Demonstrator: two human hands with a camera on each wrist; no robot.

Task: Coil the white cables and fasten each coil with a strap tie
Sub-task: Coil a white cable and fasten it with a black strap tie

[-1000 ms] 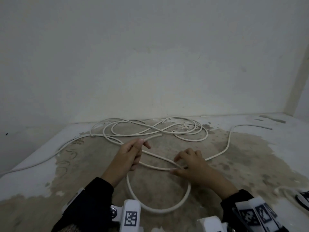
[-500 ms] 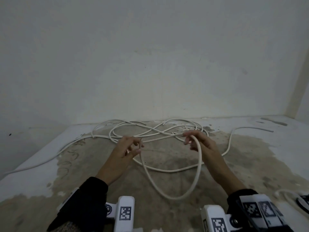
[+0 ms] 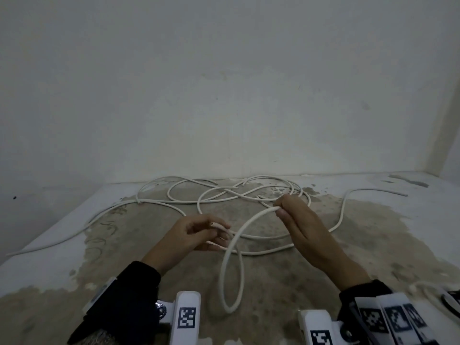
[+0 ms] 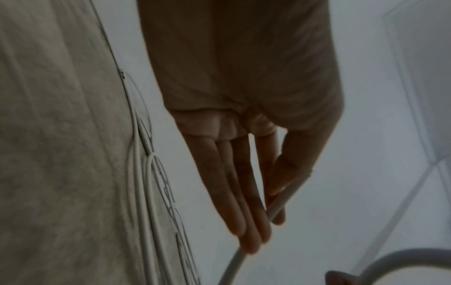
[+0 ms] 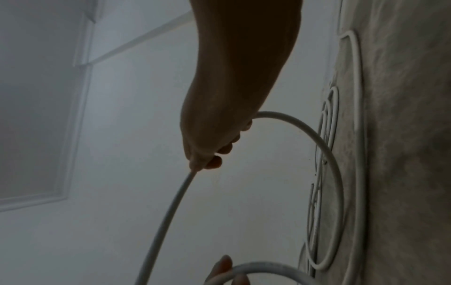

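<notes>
A long white cable runs between my two hands above a stained floor. My left hand pinches the cable near its cut end between thumb and forefinger, the other fingers straight; the left wrist view shows this cable under the thumb. My right hand grips the cable farther along, raised at the right; its fist closes on the cable in the right wrist view. Between the hands a narrow loop hangs toward me. No strap tie is visible.
More white cable lies in tangled loops on the floor by the wall, with strands trailing off left and right. Another white cable and a dark object sit at the right edge. Bare wall stands behind.
The right hand picked the cable up off the floor, raised it and carried it rightward. The flat loop on the floor became a narrow hanging loop. The left hand dropped slightly toward me.
</notes>
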